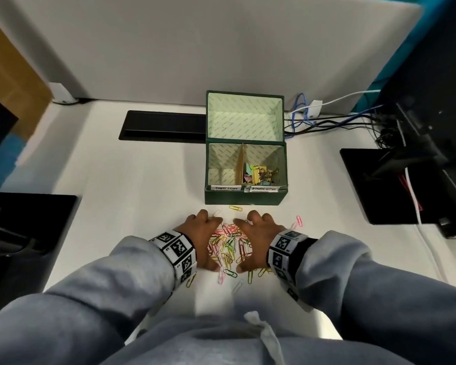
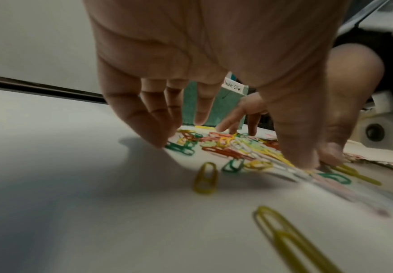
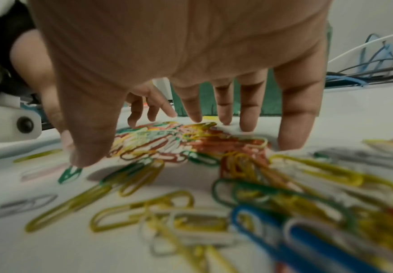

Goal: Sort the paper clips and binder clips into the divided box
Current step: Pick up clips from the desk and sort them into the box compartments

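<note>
Both hands sit low in the centre of the head view, cupped around the heap of paper clips (image 1: 228, 243) on the worktop (image 1: 142, 180). The left hand (image 1: 199, 239) and right hand (image 1: 258, 242) each have spread, nearly straight fingers with tips on the surface; neither grasps anything yet.

The box (image 1: 245, 197) stands just above the heap in the frame, lid tipped back. Binder clips (image 1: 259, 175) lie in its right compartment; the left one looks empty from here.

Risks, as I judge them: a two-handed scoop of slippery clips may spill between the hands on the way up, and strays such as the pink clip (image 1: 299, 220) at right or the yellow one (image 1: 235, 208) near the box could be missed. Dropping the load over the divider (image 1: 241, 164) would mix the kinds.

Handwritten labels on the front rim read roughly "Paper Clips" (image 1: 226, 188) at left, blurred, and "Binder Clips" (image 1: 264, 189) at right.
</note>
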### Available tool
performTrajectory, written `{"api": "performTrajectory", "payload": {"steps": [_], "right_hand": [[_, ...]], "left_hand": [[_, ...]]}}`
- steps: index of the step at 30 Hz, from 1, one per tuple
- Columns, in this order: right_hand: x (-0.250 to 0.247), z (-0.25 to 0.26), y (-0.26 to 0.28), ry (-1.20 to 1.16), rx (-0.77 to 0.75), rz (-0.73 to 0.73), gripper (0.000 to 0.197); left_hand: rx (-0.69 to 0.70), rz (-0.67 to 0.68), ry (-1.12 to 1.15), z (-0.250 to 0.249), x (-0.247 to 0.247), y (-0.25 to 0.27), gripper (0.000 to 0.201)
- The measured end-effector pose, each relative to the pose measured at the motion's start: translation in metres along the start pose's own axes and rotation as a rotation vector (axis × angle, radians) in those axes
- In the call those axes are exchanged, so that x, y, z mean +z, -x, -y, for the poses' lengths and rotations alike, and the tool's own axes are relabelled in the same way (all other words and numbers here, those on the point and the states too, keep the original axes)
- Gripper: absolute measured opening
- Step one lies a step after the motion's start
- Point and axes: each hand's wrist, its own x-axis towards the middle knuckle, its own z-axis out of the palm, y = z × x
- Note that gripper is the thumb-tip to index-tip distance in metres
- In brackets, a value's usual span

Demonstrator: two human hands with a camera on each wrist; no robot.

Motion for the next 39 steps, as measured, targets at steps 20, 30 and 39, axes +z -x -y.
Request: {"api": "performTrajectory", "payload": {"steps": [20,30,39], "right_hand": [[-0.009,-0.011,-0.016,-0.274,0.026,-0.048,0.032],[-0.027,-0.023,-0.003,-0.445,0.019,-0.172,0.023],[-0.096,-0.006,-0.010,-0.557,-0.060,-0.438,0.018]], "left_hand": [[0.013,-0.045,0.194,-0.011,-0.012,-0.023,0.016],[-0.039,-0.136,0.396,0.004,-0.015,-0.016,0.010],[-0.045,-0.276,0.602,0.019,-0.045,0.006,0.031]]}}
